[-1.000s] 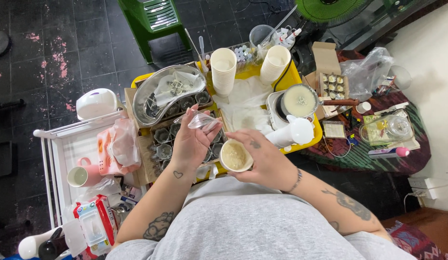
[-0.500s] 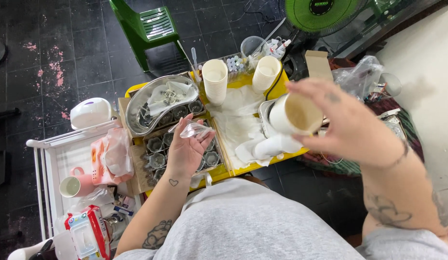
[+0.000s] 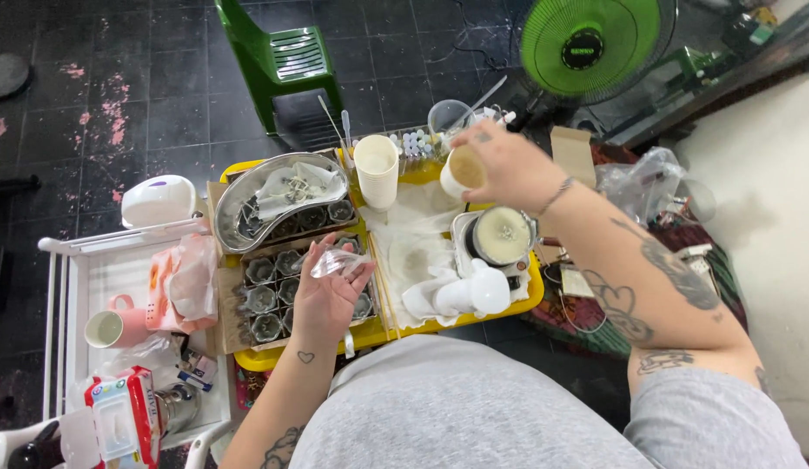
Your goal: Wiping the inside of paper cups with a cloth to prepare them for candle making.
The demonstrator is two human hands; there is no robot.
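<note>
Seen from above, over a grey shirt and two tattooed forearms. Right hand (image 3: 500, 165) stretched out to the far side of the yellow tray (image 3: 274, 358), fingers (image 3: 474, 139) clamped round a small white cup (image 3: 461, 171) of tan, creamy stuff, held just beside a taller white cup (image 3: 376, 170) standing upright on the tray. Left hand (image 3: 326, 291) resting palm down over a dark mould tray (image 3: 270, 295) of small round cells, fingers (image 3: 357, 280) curled shut on a crumpled clear plastic bag (image 3: 333, 260). Beyond that hand, touching the far edge of the mould tray, a steel kidney dish (image 3: 248, 195) with crumpled clear wrappers inside. Between the two hands, a stained white cloth (image 3: 413, 252) spread across the middle of the tray. Below the right wrist, a round pot of pale cream liquid (image 3: 500, 236) on a small square base, and just beside it, nearer the body, a white jug (image 3: 476, 293) lying on the cloth. At the far edge of the tray, a cluster of small vials (image 3: 417, 143) and a clear plastic cup (image 3: 446, 115) with a stick in it. To the left, a white rack (image 3: 66, 260) carrying a pink mug (image 3: 109, 326), a pink plastic bag (image 3: 183, 278) and a pack of wipes (image 3: 118, 421). On the dark tiled floor beyond, a green plastic chair (image 3: 278, 65) and a green fan (image 3: 587, 43), well apart from the tray.
</note>
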